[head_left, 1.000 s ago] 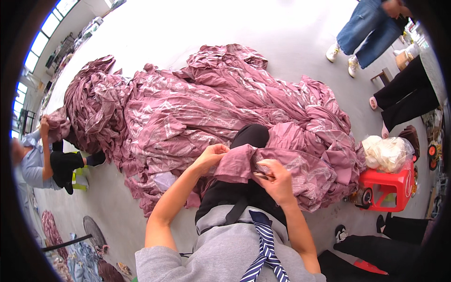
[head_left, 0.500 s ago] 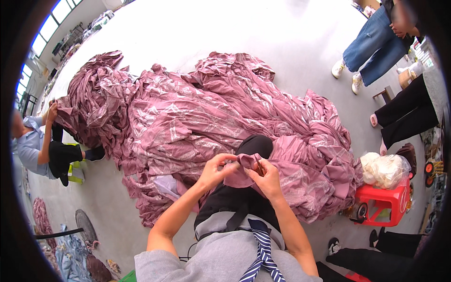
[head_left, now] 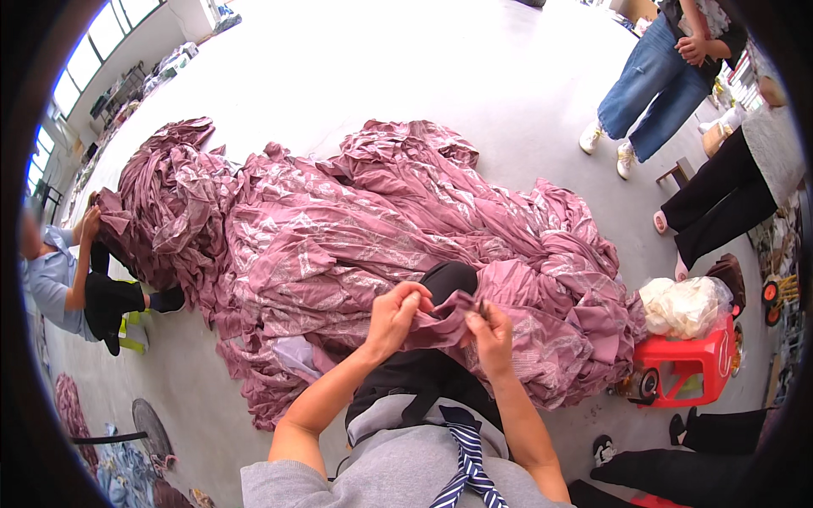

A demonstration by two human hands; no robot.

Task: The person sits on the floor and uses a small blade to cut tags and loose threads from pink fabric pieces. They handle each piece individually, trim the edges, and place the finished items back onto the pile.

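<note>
Red stool (head_left: 677,354) beside pink cloth (head_left: 373,220), bag (head_left: 684,306) atop, contents unclear

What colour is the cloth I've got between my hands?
The cloth is dusty pink, seen in the head view.

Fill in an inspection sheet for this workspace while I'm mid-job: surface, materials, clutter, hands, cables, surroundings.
Surface: grey floor, glaring bright toward the top of the view.
Materials: pink patterned fabric, heaped in loose folds across the floor.
Clutter: red stool at the right, bearing a clear bag of whitish material; blue cloth at lower left.
Hands: left hand pinches the fabric; right hand is closed around a small dark item, too blurred to identify.
Cables: possibly a thin dark cord by the wearer's waist; its ends are not visible.
Surroundings: co-worker in light blue handling fabric at left; people standing at right; windows at upper left.
</note>
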